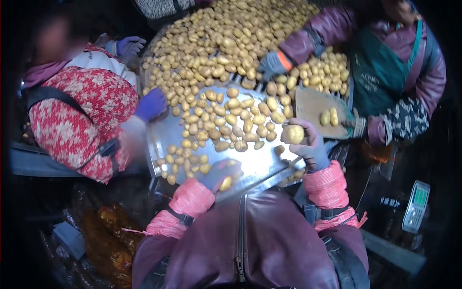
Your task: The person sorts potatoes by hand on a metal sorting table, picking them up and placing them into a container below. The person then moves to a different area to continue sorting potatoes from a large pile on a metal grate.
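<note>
My right hand (313, 149), in a grey-purple glove, is raised over the tray's right side and grips a round, pale potato (293, 134) between fingers and thumb. My left hand (217, 174), also gloved and slightly blurred, is low over the near edge of the shiny metal tray (166, 130). A yellow potato (225, 183) shows at its thumb side, partly covered by the curled hand. Close to that hand lies a cluster of small potatoes (180, 159). Larger potatoes (240, 115) are spread over the middle of the tray.
A big potato heap (207, 43) fills the far side. At left, a co-worker's purple-gloved hand (151, 103) rests by the tray. The co-worker at right has one gloved hand (275, 65) on the heap and holds a scoop (310, 103) bearing two potatoes. A keypad device (416, 207) is lower right.
</note>
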